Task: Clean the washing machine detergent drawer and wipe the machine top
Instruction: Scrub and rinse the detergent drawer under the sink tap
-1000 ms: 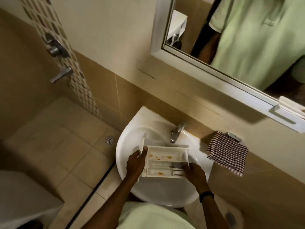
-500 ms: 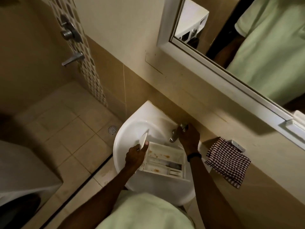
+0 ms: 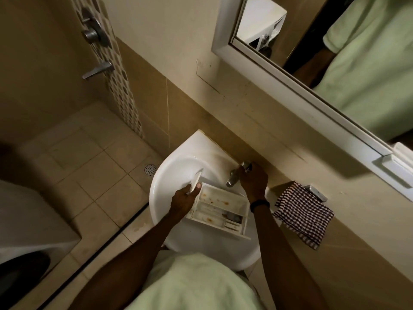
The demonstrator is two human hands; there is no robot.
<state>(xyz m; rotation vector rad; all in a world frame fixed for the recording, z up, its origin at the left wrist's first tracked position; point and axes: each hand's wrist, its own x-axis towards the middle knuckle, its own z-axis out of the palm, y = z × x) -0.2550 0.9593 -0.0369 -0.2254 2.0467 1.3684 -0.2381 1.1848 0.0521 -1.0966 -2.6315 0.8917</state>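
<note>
The white detergent drawer (image 3: pixel 220 209), its compartments spotted with brown stains, lies across the white sink (image 3: pixel 178 166). My left hand (image 3: pixel 184 199) grips the drawer's front panel at its left end, thumb on top. My right hand (image 3: pixel 253 179) is curled round the handle of the metal tap (image 3: pixel 232 179) at the back of the basin. No water is seen running. A checked cloth (image 3: pixel 305 212) hangs on a holder on the wall, right of the sink.
The washing machine (image 3: pixel 33 224) stands at the lower left, beyond a floor channel. A mirror (image 3: pixel 335 63) hangs above the sink. Shower fittings (image 3: pixel 93 36) and a floor drain (image 3: pixel 150 169) are to the left.
My right hand left the drawer's right end and went up to the tap handle. The left hand kept its grip on the drawer front. The camera shifted slightly.
</note>
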